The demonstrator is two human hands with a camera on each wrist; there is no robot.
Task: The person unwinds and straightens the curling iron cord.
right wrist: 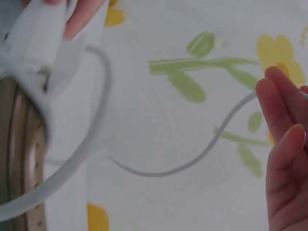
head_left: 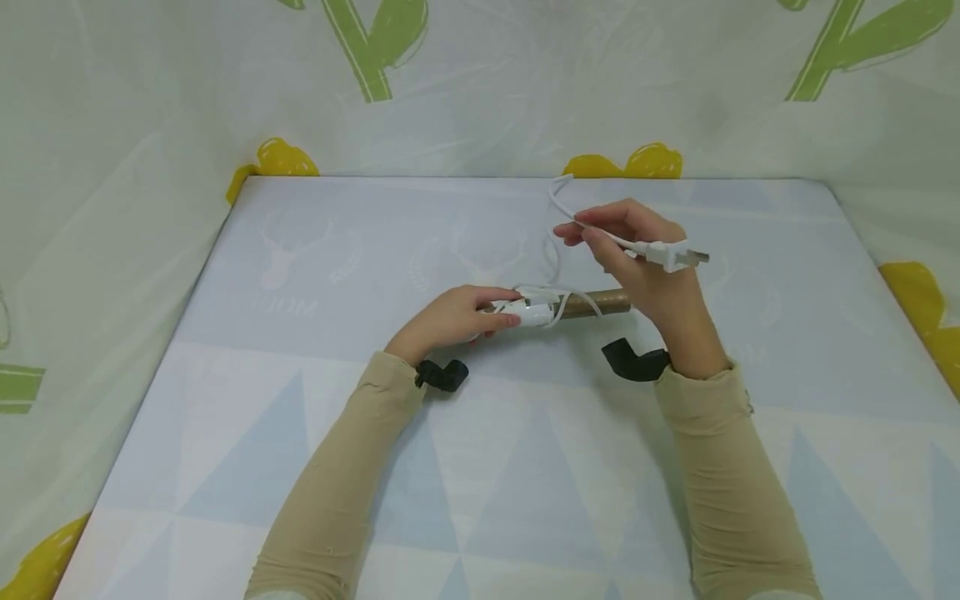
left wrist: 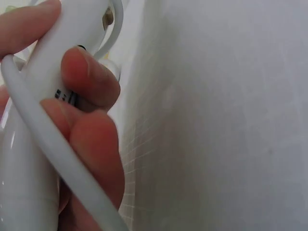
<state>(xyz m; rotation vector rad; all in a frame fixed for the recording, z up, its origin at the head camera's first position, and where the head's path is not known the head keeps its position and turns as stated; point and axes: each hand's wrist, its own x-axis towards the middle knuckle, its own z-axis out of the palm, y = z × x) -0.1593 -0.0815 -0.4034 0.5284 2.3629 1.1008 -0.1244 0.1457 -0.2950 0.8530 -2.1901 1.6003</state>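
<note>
A hair iron with a white handle and a brown barrel (head_left: 600,303) is held low over the table, lying crosswise. My left hand (head_left: 438,321) grips its white handle (left wrist: 29,178), thumb and fingers curled round it. White cord (left wrist: 62,154) is looped round the iron, as the left wrist view also shows. Small holes line the brown barrel (right wrist: 19,159) in the right wrist view. To the right and higher, my right hand (head_left: 648,258) pinches the cord (right wrist: 183,171) between thumb and fingers. The white two-pin plug (head_left: 675,256) sticks out rightward over this hand.
The table (head_left: 247,450) has a pale cloth with blue triangles and faint deer prints. Behind it hangs a whitish curtain (head_left: 487,92) with green stems and yellow flowers. Black wrist mounts (head_left: 633,361) sit at both cuffs.
</note>
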